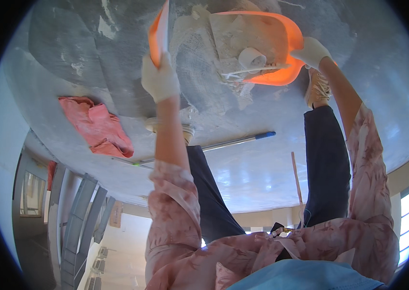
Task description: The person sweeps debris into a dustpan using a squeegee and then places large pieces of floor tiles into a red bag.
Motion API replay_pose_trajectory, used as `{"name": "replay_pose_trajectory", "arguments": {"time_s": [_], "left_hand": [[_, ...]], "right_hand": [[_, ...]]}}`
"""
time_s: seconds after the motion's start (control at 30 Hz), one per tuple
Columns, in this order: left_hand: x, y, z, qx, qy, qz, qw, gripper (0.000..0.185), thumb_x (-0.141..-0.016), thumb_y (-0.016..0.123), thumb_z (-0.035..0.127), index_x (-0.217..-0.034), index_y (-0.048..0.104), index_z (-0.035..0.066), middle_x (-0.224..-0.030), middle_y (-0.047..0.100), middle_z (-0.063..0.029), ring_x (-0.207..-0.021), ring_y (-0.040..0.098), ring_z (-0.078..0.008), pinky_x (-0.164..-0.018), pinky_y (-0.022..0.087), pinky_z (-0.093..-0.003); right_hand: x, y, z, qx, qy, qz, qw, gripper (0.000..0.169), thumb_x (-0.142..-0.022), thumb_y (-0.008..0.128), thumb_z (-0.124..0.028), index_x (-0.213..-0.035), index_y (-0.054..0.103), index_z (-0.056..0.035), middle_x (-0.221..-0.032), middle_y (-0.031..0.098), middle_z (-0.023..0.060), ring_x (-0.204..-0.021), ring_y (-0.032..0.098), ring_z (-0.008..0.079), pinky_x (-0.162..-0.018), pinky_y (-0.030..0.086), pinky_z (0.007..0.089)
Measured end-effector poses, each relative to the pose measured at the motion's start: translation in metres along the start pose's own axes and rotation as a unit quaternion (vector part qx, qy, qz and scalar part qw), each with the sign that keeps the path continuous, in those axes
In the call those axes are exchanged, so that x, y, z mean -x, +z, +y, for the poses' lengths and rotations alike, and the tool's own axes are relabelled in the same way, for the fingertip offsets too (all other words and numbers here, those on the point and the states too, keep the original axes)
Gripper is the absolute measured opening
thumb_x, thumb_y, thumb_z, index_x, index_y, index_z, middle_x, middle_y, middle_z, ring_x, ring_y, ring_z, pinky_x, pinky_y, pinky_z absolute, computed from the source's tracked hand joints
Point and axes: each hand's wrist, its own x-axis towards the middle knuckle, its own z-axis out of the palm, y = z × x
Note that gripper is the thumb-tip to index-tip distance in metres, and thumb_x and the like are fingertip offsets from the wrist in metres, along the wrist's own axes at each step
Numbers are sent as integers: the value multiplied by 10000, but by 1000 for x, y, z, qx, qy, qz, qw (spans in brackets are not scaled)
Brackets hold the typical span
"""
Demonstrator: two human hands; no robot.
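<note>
My left hand (pixel 161 78), in a white glove, grips a thin flat orange piece (pixel 158 38) with a pale side, held nearly edge-on to me. To the right, my gloved right hand (pixel 313 52) is closed on the back end of an orange plastic dustpan (pixel 293 30). Grey dust and debris (pixel 240 32) coat the inside of the pan. Within it lie a white cylindrical thing (pixel 252 58), perhaps a cup or roll, and a thin pale stick (pixel 258 69). The pan's open edge faces left, towards a powdery patch on the floor (pixel 197 65).
A crumpled pink cloth (pixel 99 125) lies on the floor at left. A metal pole with a blue grip (pixel 264 135) lies behind my left arm. My right shoe (pixel 317 87) is close to the dustpan. Farther off are a wooden stick (pixel 296 174) and grey frames (pixel 81 217).
</note>
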Motion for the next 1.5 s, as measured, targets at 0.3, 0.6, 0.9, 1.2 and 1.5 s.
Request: {"name": "replay_pose_trajectory", "arguments": {"time_s": [0.3, 0.6, 0.9, 1.2, 1.5], "left_hand": [[-51, 51, -9, -206, 337, -37, 918, 343, -782, 572, 105, -1122, 586, 142, -1041, 620, -96, -940, 591, -291, -813, 486, -398], [56, 32, -60, -191, 396, -193, 877, 394, -722, 558, 38, -1108, 579, 116, -1104, 600, -61, -995, 565, -273, -832, 461, -389], [-56, 96, 69, -127, 487, -17, 864, 240, -735, 576, 97, -970, 585, 142, -1032, 582, -36, -1013, 528, -248, -859, 418, -393], [31, 98, 17, -174, 585, -237, 756, 257, -705, 560, 85, -959, 575, 122, -989, 559, -40, -999, 531, -239, -879, 427, -369], [72, 25, -82, -275, 502, -234, 786, 340, -721, 570, 69, -1052, 593, 146, -1054, 579, -79, -1005, 542, -269, -908, 411, -424]], "right_hand": [[20, 27, 101, -152, -189, 112, 964, 376, -710, 662, -209, -1005, 599, 16, -753, 618, 89, -645, 603, 174, -550, 495, 291], [115, 22, 116, -306, 3, 24, 952, 264, -742, 668, -141, -930, 619, 38, -712, 613, 60, -525, 563, 105, -412, 437, 230], [134, 22, 148, -457, 29, 16, 889, 252, -755, 666, -90, -965, 602, 35, -747, 610, 71, -553, 565, 119, -412, 430, 242], [132, -16, 140, -472, -14, 60, 879, 306, -759, 657, -108, -1027, 576, 16, -791, 598, 58, -592, 552, 143, -459, 407, 265], [99, -60, 111, -441, -39, 24, 896, 312, -752, 668, -148, -1011, 579, 1, -818, 604, 56, -617, 550, 140, -482, 402, 267]]}}
